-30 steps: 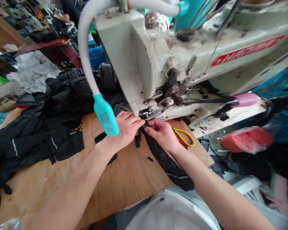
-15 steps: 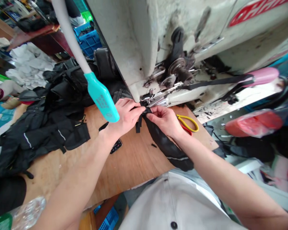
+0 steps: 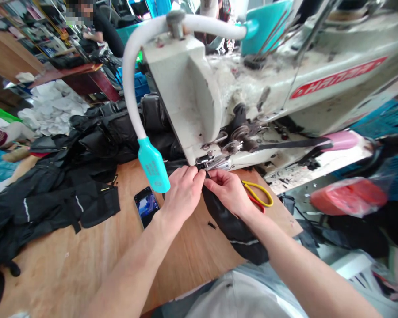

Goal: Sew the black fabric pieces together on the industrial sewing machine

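Observation:
An industrial sewing machine (image 3: 252, 88), cream and grimy, stands on a wooden table (image 3: 63, 274). My left hand (image 3: 184, 194) and my right hand (image 3: 227, 192) meet just in front of its presser foot (image 3: 214, 162). Both pinch the edge of a black fabric piece (image 3: 234, 227), which hangs down towards me across the wood. Yellow-handled snips (image 3: 257, 194) lie just right of my right hand. A phone (image 3: 146, 206) with a lit screen lies left of my left wrist.
A bendable white lamp with a teal head (image 3: 152, 164) arches close above my left hand. Black garments (image 3: 63, 194) are heaped left, with white fabric (image 3: 53, 108) behind. A seated person (image 3: 102, 31) is at the back. A red plastic bag (image 3: 348, 196) sits low right.
The view has swung back, showing more of the machine top and the whole phone. My hands stay at the presser foot, and the dangling black strap no longer shows below them.

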Tool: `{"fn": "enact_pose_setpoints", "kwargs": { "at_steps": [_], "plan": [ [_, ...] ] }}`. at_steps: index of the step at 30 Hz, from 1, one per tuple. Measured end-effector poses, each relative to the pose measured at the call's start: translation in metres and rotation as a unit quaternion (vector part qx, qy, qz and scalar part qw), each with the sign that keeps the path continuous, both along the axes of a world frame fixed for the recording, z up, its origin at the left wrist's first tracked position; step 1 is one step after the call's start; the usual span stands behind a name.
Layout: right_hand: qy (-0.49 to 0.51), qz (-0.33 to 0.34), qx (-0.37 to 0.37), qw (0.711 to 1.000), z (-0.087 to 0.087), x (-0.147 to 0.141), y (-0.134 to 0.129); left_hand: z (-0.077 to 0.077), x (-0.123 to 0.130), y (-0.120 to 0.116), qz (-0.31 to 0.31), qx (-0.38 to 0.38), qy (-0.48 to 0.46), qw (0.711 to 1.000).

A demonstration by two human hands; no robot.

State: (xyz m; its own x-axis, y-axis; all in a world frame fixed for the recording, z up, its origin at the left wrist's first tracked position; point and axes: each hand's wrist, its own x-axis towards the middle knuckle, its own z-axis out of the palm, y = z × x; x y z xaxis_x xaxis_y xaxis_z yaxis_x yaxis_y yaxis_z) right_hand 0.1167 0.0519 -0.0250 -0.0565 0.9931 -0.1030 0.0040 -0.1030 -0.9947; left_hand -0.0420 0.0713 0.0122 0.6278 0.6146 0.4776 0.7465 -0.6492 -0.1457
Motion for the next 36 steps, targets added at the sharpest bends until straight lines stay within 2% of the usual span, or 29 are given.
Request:
{"fn": "enact_pose_setpoints", "kwargs": {
  "at_steps": [5, 9, 11, 14, 16, 18, 23, 27, 30, 32, 34, 36],
  "plan": [
    [-0.003, 0.012, 0.007, 1.0, 0.002, 0.002, 0.0, -0.005, -0.014, 0.0, -0.043, 0.006, 0.015, 0.999],
    [0.0, 0.007, 0.001, 1.0, 0.003, 0.001, -0.001, -0.002, -0.021, 0.001, -0.069, -0.002, 0.031, 0.997],
    [0.001, 0.002, 0.003, 1.0, 0.003, 0.0, -0.001, 0.003, -0.014, -0.002, -0.05, -0.012, 0.036, 0.998],
    [0.0, 0.001, 0.003, 1.0, 0.003, 0.0, 0.0, 0.006, 0.006, -0.011, 0.02, -0.024, 0.029, 0.999],
    [-0.005, 0.003, 0.005, 1.0, 0.003, 0.001, 0.0, 0.003, 0.017, -0.018, 0.074, -0.027, 0.011, 0.997],
    [-0.014, 0.008, 0.011, 1.0, 0.002, 0.003, 0.001, -0.003, 0.021, -0.022, 0.101, -0.024, -0.01, 0.995],
    [-0.038, 0.012, 0.024, 0.999, -0.001, 0.006, 0.0, -0.014, 0.001, -0.027, 0.073, -0.018, -0.02, 0.997],
    [-0.044, 0.005, 0.017, 0.999, -0.002, 0.005, -0.001, -0.009, -0.011, -0.029, 0.041, -0.038, 0.01, 0.998],
    [-0.048, -0.001, 0.015, 0.999, -0.001, 0.003, 0.0, 0.001, 0.002, -0.03, 0.055, -0.075, 0.019, 0.996],
    [-0.047, -0.002, 0.01, 0.999, 0.0, 0.002, 0.0, 0.006, 0.018, -0.031, 0.098, -0.096, 0.007, 0.991],
    [-0.041, -0.001, 0.004, 0.999, 0.001, 0.001, 0.0, 0.009, 0.032, -0.034, 0.142, -0.107, -0.009, 0.984],
    [-0.031, 0.002, 0.003, 1.0, 0.002, 0.002, 0.0, 0.006, 0.038, -0.037, 0.161, -0.108, -0.015, 0.981]
  ]
}}
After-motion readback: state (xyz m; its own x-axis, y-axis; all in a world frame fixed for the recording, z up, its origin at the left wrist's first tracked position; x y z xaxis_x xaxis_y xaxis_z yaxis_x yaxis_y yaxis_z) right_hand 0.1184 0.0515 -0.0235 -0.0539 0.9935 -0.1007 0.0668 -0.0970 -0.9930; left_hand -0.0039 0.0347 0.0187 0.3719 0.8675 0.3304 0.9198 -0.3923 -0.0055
